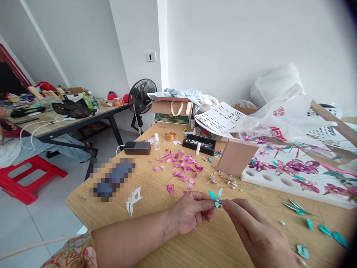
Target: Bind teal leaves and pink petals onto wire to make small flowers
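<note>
Two hands meeting low over the tabletop (156, 212), fingertips drawn in close. Left hand (192, 212) pinching the base of a small teal petal cluster (216, 196) between thumb and forefinger; right hand (258, 236) pinching in from the other side, fingertips touching the same base, other fingers loosely curled. Cluster held just above the wood, near the front edge, three petals fanning up and out. Hard to tell whether a wire or stem runs below the pinch: too small to make out.

Judging by the grip, mid-assembly: petals being gathered and set at one point, with the flower far from full. Next move likely calls for a steady left pinch, so that the fan does not slip, and a free right hand for one more piece.

More teal petals (299, 209) lying loose to the right, well apart from the hands. Many pink petals (182, 167) scattered farther back in the middle of the tabletop, with pearl beads (231, 182) beside a cardboard block (235, 158). Behind those, a black tray (199, 144) of small parts and a spool of gold wire (170, 136). To the right, a white foam board (267, 178) carrying finished pink and teal flowers.
</note>
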A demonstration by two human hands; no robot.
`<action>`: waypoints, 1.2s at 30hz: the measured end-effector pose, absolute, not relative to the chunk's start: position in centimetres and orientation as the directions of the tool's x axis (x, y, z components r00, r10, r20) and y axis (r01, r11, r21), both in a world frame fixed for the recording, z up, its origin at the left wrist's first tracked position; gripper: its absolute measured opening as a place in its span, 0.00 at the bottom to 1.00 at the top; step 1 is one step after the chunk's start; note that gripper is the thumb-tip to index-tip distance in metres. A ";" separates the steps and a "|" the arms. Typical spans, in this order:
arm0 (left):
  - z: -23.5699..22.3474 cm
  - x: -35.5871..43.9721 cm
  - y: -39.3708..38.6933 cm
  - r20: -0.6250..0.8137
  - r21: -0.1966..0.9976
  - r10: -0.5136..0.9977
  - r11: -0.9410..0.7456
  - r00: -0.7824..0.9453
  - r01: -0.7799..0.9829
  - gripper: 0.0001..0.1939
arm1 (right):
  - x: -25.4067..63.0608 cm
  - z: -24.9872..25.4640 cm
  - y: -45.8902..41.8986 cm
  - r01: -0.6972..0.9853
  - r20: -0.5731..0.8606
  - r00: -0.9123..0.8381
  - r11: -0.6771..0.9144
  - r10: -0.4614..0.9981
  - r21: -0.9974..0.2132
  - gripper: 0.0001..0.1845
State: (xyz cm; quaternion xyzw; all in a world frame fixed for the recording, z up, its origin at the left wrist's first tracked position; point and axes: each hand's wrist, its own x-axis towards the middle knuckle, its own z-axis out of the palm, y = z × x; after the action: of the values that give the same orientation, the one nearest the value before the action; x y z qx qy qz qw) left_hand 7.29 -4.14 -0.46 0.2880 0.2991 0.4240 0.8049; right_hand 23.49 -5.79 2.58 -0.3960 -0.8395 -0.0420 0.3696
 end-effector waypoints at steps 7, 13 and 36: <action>-0.5 7.1 -4.1 -0.241 0.723 0.850 0.479 0.468 -0.497 0.15 | 23.7 2.5 -5.5 0.683 0.674 -0.447 0.711 0.588 -0.167 0.13; -0.6 7.0 -4.1 -0.225 0.709 0.836 0.492 0.500 -0.504 0.14 | 23.9 2.5 -5.4 0.652 0.680 -0.509 0.752 0.528 -0.096 0.14; -0.1 7.2 -4.1 -0.105 0.843 0.945 0.249 0.309 -0.477 0.13 | 23.7 1.3 -5.4 0.728 0.675 -0.340 0.637 0.655 -0.252 0.08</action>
State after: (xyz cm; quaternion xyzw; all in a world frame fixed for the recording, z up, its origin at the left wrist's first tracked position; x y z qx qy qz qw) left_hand 7.17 -4.06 -0.11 0.3646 0.3210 0.4923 0.7223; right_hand 23.68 -5.39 1.31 -0.4233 -0.8170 -0.0472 0.3887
